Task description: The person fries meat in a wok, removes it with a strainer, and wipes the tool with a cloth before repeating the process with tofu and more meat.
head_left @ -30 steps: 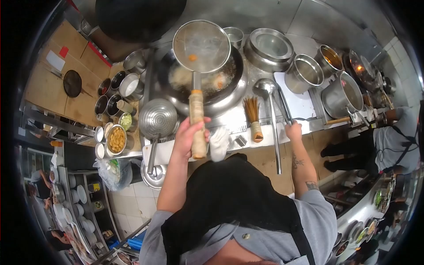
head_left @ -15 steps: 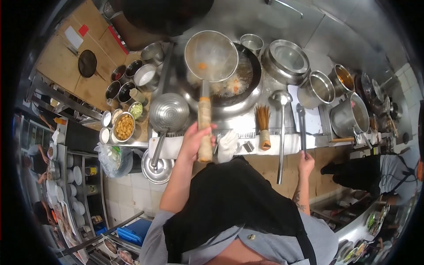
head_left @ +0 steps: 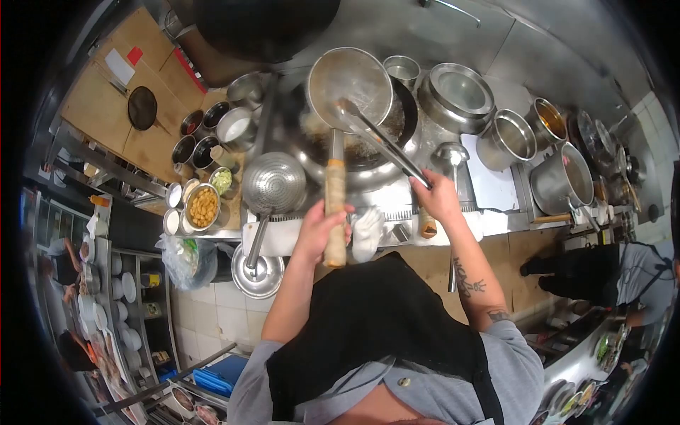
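My left hand (head_left: 326,231) is wrapped round the thick handle of a wire mesh strainer (head_left: 350,88), whose round basket is over a dark wok (head_left: 405,117) of bubbling liquid. In my right hand (head_left: 438,195) are long metal tongs (head_left: 386,145), their tips at the near right part of the strainer. Left of the wok lies a perforated ladle (head_left: 274,183). A solid ladle (head_left: 451,157) and a brush (head_left: 427,224), partly hidden by my right hand, lie on the right. A white cloth (head_left: 367,232) is beside my left hand.
Metal pots (head_left: 562,177) stand on the right. Small bowls, one with golden pieces (head_left: 202,206), are at the left. A large dark pan (head_left: 265,25) is at the back. A lidded bowl (head_left: 257,273) is low on the left. Another person (head_left: 643,269) stands at far right.
My right hand has moved left and up with the tongs, from beside the ladle to the strainer. The strainer has shifted slightly right. The orange piece seen in it before no longer shows.
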Tool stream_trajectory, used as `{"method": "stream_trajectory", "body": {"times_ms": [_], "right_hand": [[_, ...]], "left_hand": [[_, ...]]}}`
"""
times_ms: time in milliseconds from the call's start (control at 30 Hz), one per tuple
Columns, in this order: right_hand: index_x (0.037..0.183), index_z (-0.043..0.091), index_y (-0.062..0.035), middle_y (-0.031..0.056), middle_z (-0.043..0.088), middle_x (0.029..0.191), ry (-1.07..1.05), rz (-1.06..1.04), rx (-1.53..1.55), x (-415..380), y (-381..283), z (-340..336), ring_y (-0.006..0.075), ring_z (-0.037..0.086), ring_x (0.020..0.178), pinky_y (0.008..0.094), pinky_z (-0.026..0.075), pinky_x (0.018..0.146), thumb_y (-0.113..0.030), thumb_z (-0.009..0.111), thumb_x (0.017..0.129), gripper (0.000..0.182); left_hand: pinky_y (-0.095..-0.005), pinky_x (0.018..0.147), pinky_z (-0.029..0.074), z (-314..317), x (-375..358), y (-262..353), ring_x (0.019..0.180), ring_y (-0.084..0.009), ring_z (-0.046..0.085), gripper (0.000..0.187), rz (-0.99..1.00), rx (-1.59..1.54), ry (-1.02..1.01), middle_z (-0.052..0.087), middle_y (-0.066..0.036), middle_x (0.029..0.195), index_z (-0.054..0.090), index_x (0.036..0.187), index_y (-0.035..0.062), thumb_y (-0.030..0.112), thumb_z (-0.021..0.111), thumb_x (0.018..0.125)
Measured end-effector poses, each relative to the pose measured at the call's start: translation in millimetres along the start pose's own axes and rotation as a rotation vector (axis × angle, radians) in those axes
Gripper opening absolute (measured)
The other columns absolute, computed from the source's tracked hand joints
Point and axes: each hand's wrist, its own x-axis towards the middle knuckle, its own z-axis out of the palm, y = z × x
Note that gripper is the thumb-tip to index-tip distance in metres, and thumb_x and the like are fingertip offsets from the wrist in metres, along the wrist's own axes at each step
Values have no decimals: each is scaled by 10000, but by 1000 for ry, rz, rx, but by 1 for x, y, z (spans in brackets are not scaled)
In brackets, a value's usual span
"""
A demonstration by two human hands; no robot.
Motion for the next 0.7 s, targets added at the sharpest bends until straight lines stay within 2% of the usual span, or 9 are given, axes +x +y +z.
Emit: {"method": "stream_trajectory", "body": {"times_ms": [100,233,267,367,567,700], "right_hand": [[1103,675,2,262,666,835,-52,44,17,3,2,-9,408,658,806,423,517,718,-345,680,866,421],[1056,687,25,219,674,756,-57,42,138,7,17,-2,309,666,679,372,506,667,-333,684,876,401],[1041,687,35,160,660,705,-115,102,144,7,21,-2,201,612,622,340,486,628,-315,691,878,386],[1023,696,41,81,630,682,-152,188,258,4,21,-1,130,535,590,302,458,583,-299,683,896,363],[976,718,-3,-6,552,647,-298,480,646,1,30,-2,66,419,507,237,330,467,-282,655,928,290],[957,688,-30,-15,524,643,-392,630,832,1,34,-8,59,377,436,233,236,393,-279,656,927,253]], "left_hand": [[-301,541,534,1,-5,2,647,-155,602,265,7,-15,-18,610,-113,951,511,1139,-18,49,574,890],[-301,540,536,-2,-7,5,655,-162,601,282,1,-48,-26,606,-127,981,498,1149,-33,41,570,886],[-302,540,537,-1,-7,5,657,-164,601,292,2,-51,-19,605,-132,995,492,1155,-37,39,571,885],[-307,543,541,-3,-5,4,662,-168,601,327,-16,-41,-10,603,-146,1041,470,1180,-44,40,574,881],[-308,542,541,-3,0,1,663,-169,602,343,-42,-41,-24,606,-148,1062,462,1189,-45,40,576,878],[-306,540,540,-2,2,0,661,-165,601,331,-40,-34,-32,608,-144,1054,470,1181,-46,41,574,879]]}}
